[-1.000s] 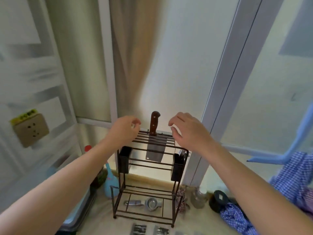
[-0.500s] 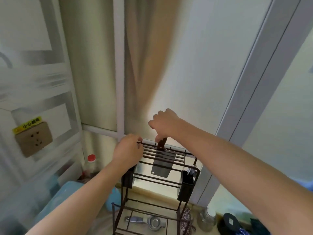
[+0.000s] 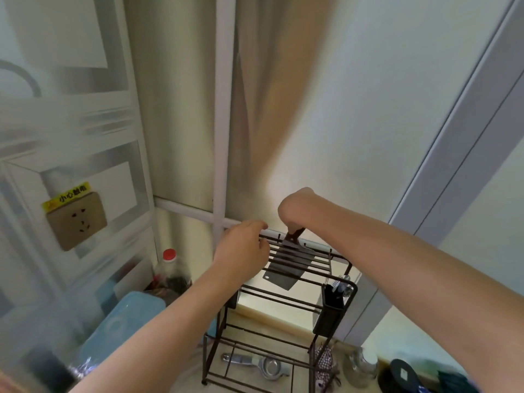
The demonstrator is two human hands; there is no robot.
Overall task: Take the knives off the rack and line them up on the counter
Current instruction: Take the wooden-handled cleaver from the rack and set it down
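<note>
A dark wire rack (image 3: pixel 286 333) stands on the counter against the window. A cleaver (image 3: pixel 286 269) with a brown handle hangs blade-down through the rack's top bars, tilted to the left. My right hand (image 3: pixel 296 209) is closed around the handle from above and hides most of it. My left hand (image 3: pixel 243 251) rests on the top bars at the rack's left end, fingers curled over the back rail.
A black utensil cup (image 3: pixel 330 313) with cutlery hangs on the rack's right side. A metal squeezer (image 3: pixel 261 364) lies under the rack. A red-capped bottle (image 3: pixel 170 272) and blue container (image 3: pixel 122 324) stand to the left, a glass jar (image 3: pixel 360 367) and dark lid (image 3: pixel 402 374) to the right.
My right hand went from hovering above the rack to gripping the cleaver handle, and the cleaver now tilts. My left hand settled onto the rack's top bars. The view shifted closer and leftward.
</note>
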